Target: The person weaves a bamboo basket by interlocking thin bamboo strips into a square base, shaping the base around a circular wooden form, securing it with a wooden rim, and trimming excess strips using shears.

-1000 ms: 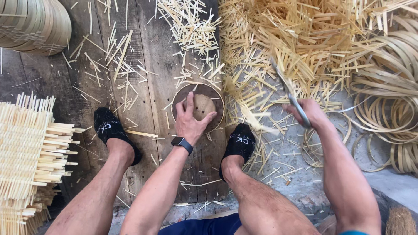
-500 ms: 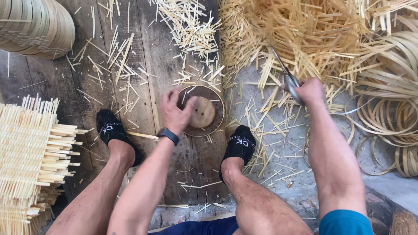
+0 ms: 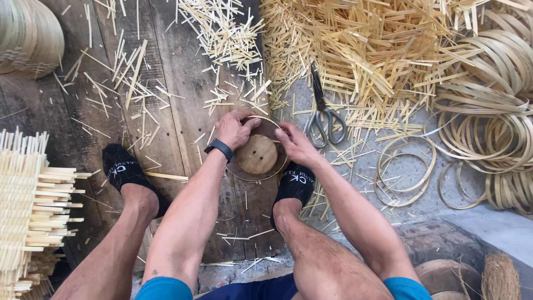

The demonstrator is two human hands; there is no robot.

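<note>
Floor: plank boards (image 3: pixel 183 83), strewn strips.
Left hand (image 3: pixel 233 129): curled on hoop (image 3: pixel 244 169) rim.
Right hand (image 3: pixel 297 145): pinching opposite rim.
Advice: keep disc (image 3: pixel 256 154) centred between grips.
Scissors (image 3: pixel 325 114): beyond right hand.

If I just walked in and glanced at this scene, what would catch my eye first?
Most likely the two bare hands in the middle: the left hand and right hand grip a round wooden disc ringed by a thin bamboo hoop, set on the plank floor between black-socked feet. Behind it, a big heap of pale bamboo strips fills the top, with scissors lying at its edge and coiled bamboo hoops at the right.
</note>
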